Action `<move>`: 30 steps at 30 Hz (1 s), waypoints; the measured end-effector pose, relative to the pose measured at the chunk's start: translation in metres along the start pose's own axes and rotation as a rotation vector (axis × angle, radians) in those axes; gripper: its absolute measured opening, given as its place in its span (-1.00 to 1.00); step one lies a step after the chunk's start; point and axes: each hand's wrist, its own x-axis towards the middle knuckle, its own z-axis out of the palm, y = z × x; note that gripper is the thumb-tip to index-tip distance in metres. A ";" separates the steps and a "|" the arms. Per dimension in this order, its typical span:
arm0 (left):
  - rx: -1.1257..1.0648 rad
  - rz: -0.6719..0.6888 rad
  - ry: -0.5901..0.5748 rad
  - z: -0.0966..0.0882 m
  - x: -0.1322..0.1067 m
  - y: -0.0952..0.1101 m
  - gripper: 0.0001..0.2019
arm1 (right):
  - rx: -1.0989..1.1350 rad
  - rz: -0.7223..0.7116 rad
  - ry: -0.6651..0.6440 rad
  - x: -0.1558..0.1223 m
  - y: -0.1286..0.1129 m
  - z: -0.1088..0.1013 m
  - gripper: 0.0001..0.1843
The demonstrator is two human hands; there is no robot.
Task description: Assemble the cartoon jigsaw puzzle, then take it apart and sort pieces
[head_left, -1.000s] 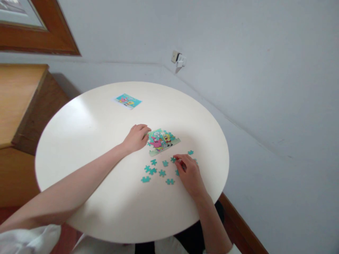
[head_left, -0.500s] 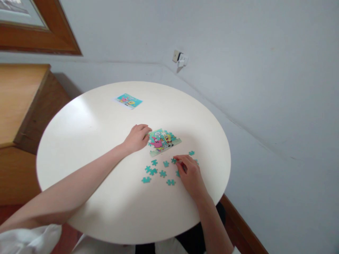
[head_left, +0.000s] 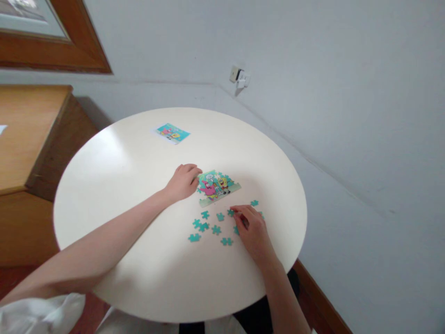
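My left hand point(head_left: 183, 182) lies on the table with its fingers stretched out, their tips at the left edge of a partly assembled jigsaw puzzle point(head_left: 217, 186). Pink and yellow cartoon figures show on the joined part, whose upper edge is uneven. Thumb and forefinger of my right hand point(head_left: 253, 230) are closed on a small teal puzzle piece point(head_left: 230, 213), just below the assembled part. Several loose teal pieces point(head_left: 216, 229) lie to the left of that hand. Another loose piece point(head_left: 254, 203) is beyond its knuckles, and some pieces are partly hidden by it.
A round white table point(head_left: 139, 273) carries everything. Toward its far side lies a picture card point(head_left: 173, 133) with the same cartoon figures. A wooden cabinet point(head_left: 34, 134) stands at the left, and a wall socket with a plug point(head_left: 239, 77) is on the wall behind.
The whole view has shifted slightly, so everything appears a little further right. Both hands keep nearly the same places relative to the puzzle and the pieces.
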 end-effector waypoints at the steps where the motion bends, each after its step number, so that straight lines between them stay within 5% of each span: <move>1: 0.002 0.000 -0.002 0.000 0.000 0.000 -0.67 | 0.001 -0.004 0.002 0.000 0.001 0.000 -0.74; 23: -0.003 0.006 0.009 0.001 0.000 -0.001 -0.68 | -0.010 -0.049 0.026 -0.001 0.001 0.000 -0.75; 30: -0.006 0.005 0.006 0.000 0.000 0.000 -0.68 | -0.057 -0.217 -0.063 -0.006 -0.015 -0.004 -0.86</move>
